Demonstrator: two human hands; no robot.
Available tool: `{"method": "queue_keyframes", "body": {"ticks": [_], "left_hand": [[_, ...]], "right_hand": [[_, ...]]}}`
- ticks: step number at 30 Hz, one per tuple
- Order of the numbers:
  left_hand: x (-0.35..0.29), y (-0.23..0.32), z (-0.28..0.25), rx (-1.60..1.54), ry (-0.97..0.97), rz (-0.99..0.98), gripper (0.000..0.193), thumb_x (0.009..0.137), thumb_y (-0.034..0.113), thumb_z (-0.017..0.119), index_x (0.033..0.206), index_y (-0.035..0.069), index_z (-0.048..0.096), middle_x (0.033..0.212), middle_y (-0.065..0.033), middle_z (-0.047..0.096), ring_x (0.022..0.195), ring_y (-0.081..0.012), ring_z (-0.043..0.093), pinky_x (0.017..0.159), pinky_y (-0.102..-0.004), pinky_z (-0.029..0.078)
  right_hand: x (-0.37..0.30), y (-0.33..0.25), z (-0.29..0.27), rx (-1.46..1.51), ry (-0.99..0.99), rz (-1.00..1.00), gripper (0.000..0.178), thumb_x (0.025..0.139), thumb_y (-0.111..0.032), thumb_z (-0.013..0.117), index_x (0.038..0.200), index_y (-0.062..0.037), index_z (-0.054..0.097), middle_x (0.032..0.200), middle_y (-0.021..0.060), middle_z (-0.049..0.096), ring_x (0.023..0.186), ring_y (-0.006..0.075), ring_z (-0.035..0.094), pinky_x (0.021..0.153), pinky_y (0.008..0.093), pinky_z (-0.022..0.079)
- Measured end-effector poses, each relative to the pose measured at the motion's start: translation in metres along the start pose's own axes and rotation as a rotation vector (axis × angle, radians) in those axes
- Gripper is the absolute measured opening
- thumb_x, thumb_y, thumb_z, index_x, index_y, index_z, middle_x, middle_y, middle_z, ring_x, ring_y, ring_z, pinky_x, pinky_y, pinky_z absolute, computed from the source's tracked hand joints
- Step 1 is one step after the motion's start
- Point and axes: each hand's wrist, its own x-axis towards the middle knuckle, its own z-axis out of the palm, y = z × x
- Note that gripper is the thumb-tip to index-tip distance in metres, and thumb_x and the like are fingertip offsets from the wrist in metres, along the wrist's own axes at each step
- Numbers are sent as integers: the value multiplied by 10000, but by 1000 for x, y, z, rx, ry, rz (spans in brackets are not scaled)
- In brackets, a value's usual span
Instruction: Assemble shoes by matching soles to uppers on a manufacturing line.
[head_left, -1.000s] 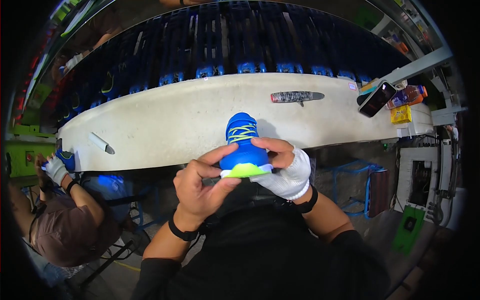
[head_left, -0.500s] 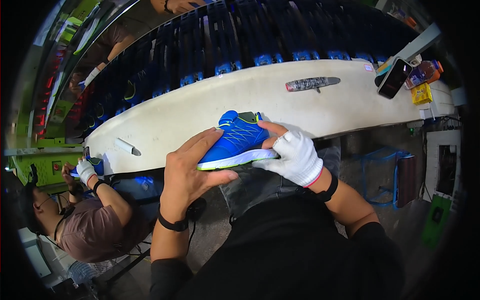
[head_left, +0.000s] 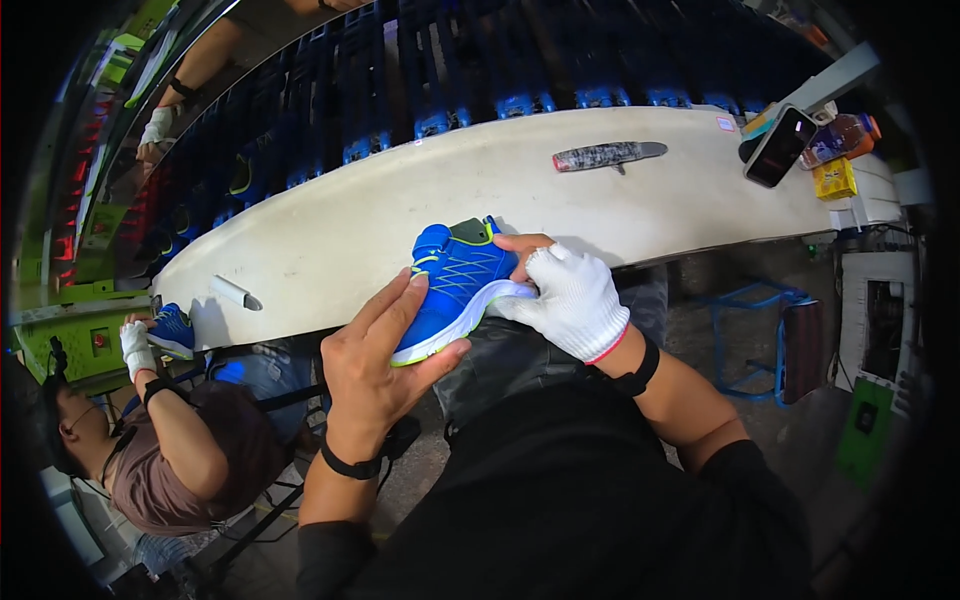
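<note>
- Blue sneaker (head_left: 440, 305) with lime trim and a white sole is held between both hands, at the near edge of the pale worktop (head_left: 330, 230); from my end I cannot tell whether it touches the surface.
- Its toe points down and to the left, its heel up and to the right, and I see the white sole's side facing the wearer.
- Left hand (head_left: 372, 362), bare, holds the front part, fingers laid over the upper and thumb by the sole near the toe.
- Right hand (head_left: 578, 300), in a white glove (the fingertips poke out bare), grips the heel end.
- Beyond the shoe, well apart from it, I see a tool with a wrapped handle (head_left: 605, 156) lying on the worktop.
- Toward the right end are a phone (head_left: 780, 146), a bottle (head_left: 835, 142) with an orange cap and a yellow box (head_left: 834, 180).
- To my left, a short white tube (head_left: 232, 290) lies near a co-worker (head_left: 185, 450), whose gloved hand (head_left: 137, 348) is at another blue shoe (head_left: 172, 332).
</note>
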Motion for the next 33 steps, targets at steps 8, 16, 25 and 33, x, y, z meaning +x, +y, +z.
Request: {"method": "queue_keyframes", "body": {"ticks": [8,16,25,33], "left_hand": [[11,19,36,-390,138,246,729,729,110,1009,1360,10,659,1242,-217,753,1144,-375,752,975,-440,626],[-4,36,94,-274,440,195,528,760,93,969,1214,-2,716,1101,-176,748,955,-339,768,757,-397,648],[-8,19,92,-395,352,322,430,692,206,962,869,75,592,855,-94,602,782,-305,623,683,-430,501],[8,6,88,-620,95,187,547,671,295,1024,878,104,556,834,-68,582,795,-314,605,706,-426,494]], "right_hand": [[-2,-26,-49,138,119,-428,905,728,-286,1026,1485,-60,583,1448,199,684,1269,434,704,1105,500,558],[-9,-39,-62,200,84,-247,742,726,-332,1046,1318,-50,699,1264,165,777,1176,350,759,1106,462,578],[-10,-25,-61,367,20,-282,709,665,-341,1082,1217,-60,736,1197,120,819,1156,315,785,1139,504,548],[-4,-14,-62,395,-29,-468,530,759,-314,1047,1081,-72,703,1053,158,823,1053,350,812,1062,538,559]]}}
